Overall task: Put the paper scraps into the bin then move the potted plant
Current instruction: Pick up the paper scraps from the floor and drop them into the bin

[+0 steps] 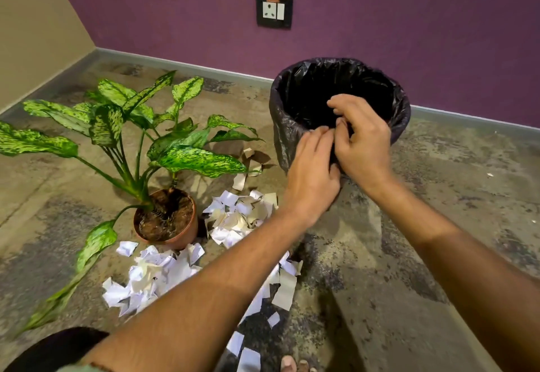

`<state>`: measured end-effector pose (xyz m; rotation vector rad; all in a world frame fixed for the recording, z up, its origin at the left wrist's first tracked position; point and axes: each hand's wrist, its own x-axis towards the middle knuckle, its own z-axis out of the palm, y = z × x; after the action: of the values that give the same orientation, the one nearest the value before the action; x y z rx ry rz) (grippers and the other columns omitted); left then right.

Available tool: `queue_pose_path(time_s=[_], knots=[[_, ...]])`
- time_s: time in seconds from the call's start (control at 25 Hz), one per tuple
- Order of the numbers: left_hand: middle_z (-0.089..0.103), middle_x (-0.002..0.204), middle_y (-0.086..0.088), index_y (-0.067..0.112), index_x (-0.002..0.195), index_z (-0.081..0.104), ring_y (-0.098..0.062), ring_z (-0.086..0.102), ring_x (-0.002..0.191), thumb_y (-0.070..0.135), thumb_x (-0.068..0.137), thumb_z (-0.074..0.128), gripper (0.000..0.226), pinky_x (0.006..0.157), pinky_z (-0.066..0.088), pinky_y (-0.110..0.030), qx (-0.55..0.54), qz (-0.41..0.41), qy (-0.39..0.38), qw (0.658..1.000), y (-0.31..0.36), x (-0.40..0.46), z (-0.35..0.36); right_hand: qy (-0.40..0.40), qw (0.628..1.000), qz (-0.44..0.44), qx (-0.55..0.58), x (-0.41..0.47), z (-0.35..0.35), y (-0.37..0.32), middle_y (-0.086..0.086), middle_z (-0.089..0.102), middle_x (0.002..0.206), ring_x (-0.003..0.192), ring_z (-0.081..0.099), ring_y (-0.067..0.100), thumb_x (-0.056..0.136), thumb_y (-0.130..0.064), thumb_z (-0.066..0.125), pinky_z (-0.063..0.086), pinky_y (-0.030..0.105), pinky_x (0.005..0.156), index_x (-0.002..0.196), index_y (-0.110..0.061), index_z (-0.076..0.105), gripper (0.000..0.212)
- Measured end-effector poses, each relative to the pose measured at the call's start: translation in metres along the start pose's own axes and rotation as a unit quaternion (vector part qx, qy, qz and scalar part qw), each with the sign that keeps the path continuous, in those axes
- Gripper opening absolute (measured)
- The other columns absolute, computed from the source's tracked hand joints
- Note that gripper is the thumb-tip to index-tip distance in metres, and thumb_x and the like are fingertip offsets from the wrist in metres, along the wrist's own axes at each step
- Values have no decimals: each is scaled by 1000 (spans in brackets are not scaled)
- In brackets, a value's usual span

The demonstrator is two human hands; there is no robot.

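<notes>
A round bin (pixel 280 140) lined with a black plastic bag stands on the floor near the purple wall. Both hands are at its near rim. My left hand (pixel 312 172) lies against the bin's outer wall with its fingertips on the liner edge. My right hand (pixel 365 137) curls over the rim, fingers pinching the liner. White and cream paper scraps lie in one heap (pixel 239 216) to the right of the pot and another heap (pixel 152 278) in front of it. The potted plant (pixel 187 234), in a terracotta pot with speckled green leaves, stands left of the bin.
More loose paper scraps (pixel 248 357) trail toward my feet, and a few lie between the plant and the bin. A wall socket (pixel 274 11) sits above the bin. The floor is mottled concrete, with a room corner at the far left.
</notes>
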<state>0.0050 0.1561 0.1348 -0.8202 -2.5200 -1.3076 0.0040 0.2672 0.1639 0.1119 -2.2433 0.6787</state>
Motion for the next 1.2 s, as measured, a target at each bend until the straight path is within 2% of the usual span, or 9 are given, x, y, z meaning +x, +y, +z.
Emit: queue_pose_path(time_s=[0.16, 0.32, 0.48, 0.64, 0.76, 0.84, 1.0, 1.16, 1.2], knots=[[45, 141, -7, 14, 137, 36, -18, 30, 137, 13, 89, 52, 50, 118, 20, -34, 18, -32, -12, 999, -41, -96, 8, -63, 994, -93, -15, -70, 30, -23, 10, 65, 119, 108, 62, 22, 82, 6, 54, 50, 36, 96, 113, -5, 67, 35], [50, 137, -4, 18, 129, 46, -20, 31, 137, 26, 91, 43, 38, 114, 18, -45, 132, -52, -21, 990, -102, -175, -6, -204, 964, -171, -18, -151, 63, -27, 12, 64, 119, 105, 61, 28, 93, -19, 49, 44, 44, 97, 117, -8, 63, 30], [44, 143, -1, 23, 128, 51, -25, 32, 138, 47, 94, 35, 45, 116, 8, -49, 184, -108, -50, 976, -153, -232, -45, -404, 889, -203, -67, -216, 85, -39, 5, 48, 144, 131, 44, 29, 92, -61, 42, 25, 50, 111, 139, -21, 46, 61], [27, 154, 0, 30, 138, 36, -22, 11, 146, 70, 83, 31, 68, 117, -5, -50, 247, -239, -46, 938, -194, -264, -94, -530, 811, -234, -85, -250, 108, -56, 5, 25, 157, 144, 20, 37, 72, -86, 38, 15, 64, 106, 151, -33, 21, 97], [2, 160, 3, 26, 142, 34, -18, -12, 146, 84, 70, 27, 93, 115, -13, -45, 218, -357, -21, 908, -210, -266, -118, -572, 763, -290, -78, -271, 126, -70, 4, 12, 161, 144, 13, 40, 61, -91, 44, 9, 68, 105, 151, -37, 14, 109], [-7, 160, 4, 31, 149, 18, -21, -17, 145, 89, 64, 27, 103, 115, -10, -52, 201, -410, -28, 889, -224, -261, -125, -582, 744, -319, -79, -277, 137, -77, 4, 12, 160, 143, 15, 43, 57, -88, 54, 13, 73, 104, 150, -38, 18, 112], [-16, 159, 1, 38, 149, -2, -31, -17, 144, 85, 71, 37, 99, 112, -1, -64, 220, -470, -112, 847, -265, -245, -136, -594, 744, -292, -94, -282, 153, -80, 3, -1, 161, 143, -1, 47, 64, -70, 70, 9, 76, 101, 150, -39, 12, 108], [-10, 159, -2, 43, 148, 1, -35, -10, 144, 79, 75, 45, 92, 111, 6, -66, 218, -497, -174, 821, -296, -238, -143, -581, 750, -287, -132, -281, 159, -71, 3, 6, 160, 142, 5, 45, 83, -76, 27, 16, 75, 101, 149, -38, 20, 76], [-7, 160, -2, 42, 148, 5, -35, -8, 144, 74, 78, 47, 87, 111, 7, -66, 208, -502, -181, 820, -298, -238, -142, -582, 752, -272, -146, -279, 162, -66, 2, 14, 159, 142, 10, 44, 83, -76, 28, 20, 72, 101, 147, -39, 26, 74]])
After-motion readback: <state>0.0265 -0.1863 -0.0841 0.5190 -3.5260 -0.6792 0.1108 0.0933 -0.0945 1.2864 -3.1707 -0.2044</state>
